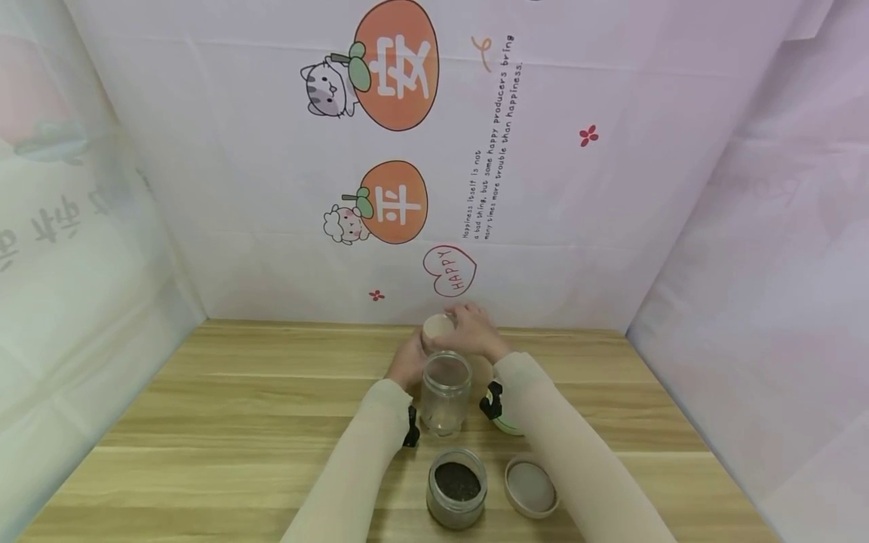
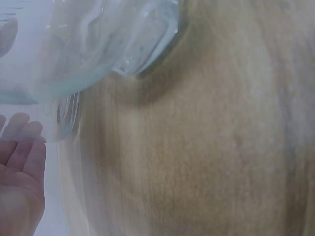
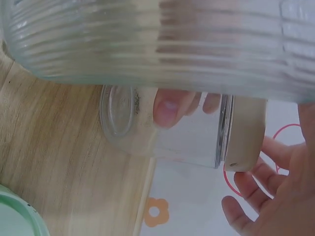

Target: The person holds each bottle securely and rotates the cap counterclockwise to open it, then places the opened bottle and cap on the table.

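At the back of the table, my left hand (image 1: 409, 360) holds a clear jar (image 3: 189, 145) around its body; its thumb shows against the glass in the right wrist view. My right hand (image 1: 477, 332) is at this jar's beige lid (image 1: 437, 326), fingers bent around the lid's edge. The lid (image 3: 247, 132) sits on the jar's mouth. A few dark specks show inside near the base. In front of it stands a taller ribbed glass jar (image 1: 444, 403) without a lid, between my wrists, hiding most of the held jar in the head view.
Nearer me stands a short glass jar (image 1: 456, 504) with dark, loose contents. Right of it lies a round lid (image 1: 531, 486), its inside facing up. A pale green round object (image 1: 508, 427) is partly under my right forearm. A printed cloth wall (image 1: 543, 286) rises behind the table.
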Demonstrator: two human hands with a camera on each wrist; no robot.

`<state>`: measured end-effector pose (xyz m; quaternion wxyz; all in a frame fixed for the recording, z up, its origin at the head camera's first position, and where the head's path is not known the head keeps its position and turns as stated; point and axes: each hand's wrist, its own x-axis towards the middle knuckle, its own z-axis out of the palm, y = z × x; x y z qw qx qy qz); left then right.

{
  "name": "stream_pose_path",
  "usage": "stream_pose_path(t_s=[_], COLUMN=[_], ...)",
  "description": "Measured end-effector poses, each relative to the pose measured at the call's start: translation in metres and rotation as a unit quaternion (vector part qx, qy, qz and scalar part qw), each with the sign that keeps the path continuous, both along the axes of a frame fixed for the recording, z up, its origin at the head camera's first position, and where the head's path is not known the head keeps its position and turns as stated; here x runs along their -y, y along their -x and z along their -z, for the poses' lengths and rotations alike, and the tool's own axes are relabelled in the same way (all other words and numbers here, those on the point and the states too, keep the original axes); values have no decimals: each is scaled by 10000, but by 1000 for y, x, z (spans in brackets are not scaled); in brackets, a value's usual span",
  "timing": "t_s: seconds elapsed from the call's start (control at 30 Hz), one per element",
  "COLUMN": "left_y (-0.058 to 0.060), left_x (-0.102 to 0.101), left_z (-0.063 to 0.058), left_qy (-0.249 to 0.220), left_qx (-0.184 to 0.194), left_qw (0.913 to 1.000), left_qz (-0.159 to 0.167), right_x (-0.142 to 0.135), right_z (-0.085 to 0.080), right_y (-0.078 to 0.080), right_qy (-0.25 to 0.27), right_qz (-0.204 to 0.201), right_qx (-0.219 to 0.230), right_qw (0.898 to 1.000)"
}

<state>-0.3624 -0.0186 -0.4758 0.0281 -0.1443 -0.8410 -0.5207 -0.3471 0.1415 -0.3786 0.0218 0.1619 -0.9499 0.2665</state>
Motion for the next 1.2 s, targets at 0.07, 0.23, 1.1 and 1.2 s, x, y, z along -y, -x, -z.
stream_pose_path(t_s=[0.07, 0.23, 1.1, 1.2], left_y=[0, 0, -3, -5], left_x=[0, -1, 3, 3], left_z=[0, 2, 0, -2], left_qy=[-2, 11, 219, 178], left_qx=[8, -29, -363, -383], left_qw=[10000, 10000, 9990, 9990], left_qz=[-19, -65, 150, 151], right_x=[-2, -4, 1, 5], right_z=[0, 1, 3, 2], right_y=[1, 3, 2, 1], right_qy=[-46, -163, 717, 383], right_qz=[-124, -402, -369, 14], right_qx=[54, 212, 464, 230], right_qw=[9999, 9988, 9957, 9990])
